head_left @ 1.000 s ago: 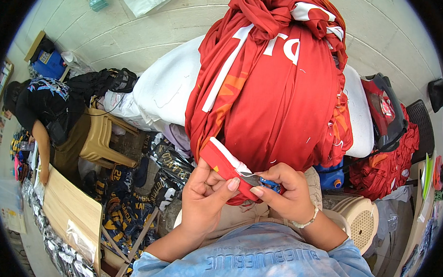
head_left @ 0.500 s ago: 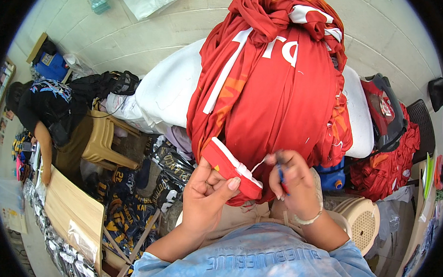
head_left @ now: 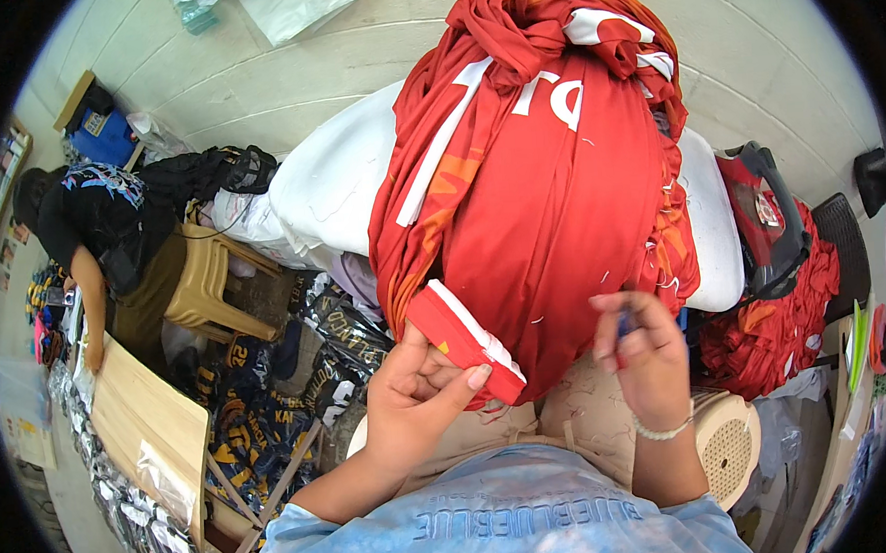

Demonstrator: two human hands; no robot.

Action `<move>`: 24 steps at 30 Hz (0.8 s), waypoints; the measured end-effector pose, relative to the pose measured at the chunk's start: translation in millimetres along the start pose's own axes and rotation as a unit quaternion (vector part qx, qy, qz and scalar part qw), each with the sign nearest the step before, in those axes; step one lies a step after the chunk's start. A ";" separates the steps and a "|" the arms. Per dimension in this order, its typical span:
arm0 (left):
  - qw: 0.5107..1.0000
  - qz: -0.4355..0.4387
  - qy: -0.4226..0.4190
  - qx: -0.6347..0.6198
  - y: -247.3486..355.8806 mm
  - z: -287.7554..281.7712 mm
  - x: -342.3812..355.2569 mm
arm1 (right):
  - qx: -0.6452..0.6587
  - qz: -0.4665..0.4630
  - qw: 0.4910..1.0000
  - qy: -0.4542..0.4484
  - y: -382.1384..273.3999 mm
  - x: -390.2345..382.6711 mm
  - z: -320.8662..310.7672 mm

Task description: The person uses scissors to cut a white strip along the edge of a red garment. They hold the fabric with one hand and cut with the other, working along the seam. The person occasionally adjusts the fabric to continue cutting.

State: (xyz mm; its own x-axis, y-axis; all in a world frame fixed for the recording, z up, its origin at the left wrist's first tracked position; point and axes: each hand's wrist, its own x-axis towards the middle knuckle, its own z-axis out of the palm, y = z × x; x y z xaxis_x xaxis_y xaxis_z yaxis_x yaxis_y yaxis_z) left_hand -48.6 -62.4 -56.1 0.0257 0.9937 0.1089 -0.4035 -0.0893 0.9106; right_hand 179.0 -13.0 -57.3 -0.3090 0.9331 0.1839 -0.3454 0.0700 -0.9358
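Observation:
My left hand [head_left: 417,403] is closed on a folded red band of fabric [head_left: 453,338] with a white stripe, pinching it between thumb and fingers above my lap. It looks like a collar or cuff; I cannot tell which. To its right and apart from it, my right hand [head_left: 651,361] is raised with its fingers curled round a small blue tool [head_left: 624,323]. Blur and the fingers hide most of that tool. In front of both hands rises a large heap of red jersey fabric [head_left: 560,210] with white and orange parts, dotted with loose thread bits.
The heap lies over a white board-like surface [head_left: 333,182]. Beige plastic stools stand at left [head_left: 203,289] and right [head_left: 732,442]. At far left a person [head_left: 109,214] bends by a wooden tabletop [head_left: 150,422]. Dark printed garments [head_left: 255,417] cover the floor; a bag [head_left: 761,220] sits right.
My right hand has moved right, away from the band, with the small blue tool. The white thread stretched between band and right hand no longer shows. My left hand keeps its hold.

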 end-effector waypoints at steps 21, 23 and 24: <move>0.994 -0.026 0.034 -0.100 -2.4 0.9 5.5 | -0.315 -0.127 0.940 -0.024 9.5 -1.3 51.6; 0.993 -0.023 0.036 -0.111 -1.0 2.2 5.0 | -0.355 -0.149 0.922 -0.029 8.7 -0.3 51.2; 0.993 -0.021 0.038 -0.113 -0.8 2.9 4.9 | -0.356 -0.156 0.921 -0.023 9.7 0.4 51.6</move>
State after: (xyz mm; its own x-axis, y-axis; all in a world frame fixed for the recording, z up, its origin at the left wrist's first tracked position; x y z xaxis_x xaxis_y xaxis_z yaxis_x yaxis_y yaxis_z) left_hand -45.5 -57.7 -55.1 -0.0192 0.9993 0.0335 -0.5986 -0.0383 0.8001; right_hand 129.8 -30.2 -50.9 -0.3367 0.8134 0.4744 0.2400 0.5613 -0.7920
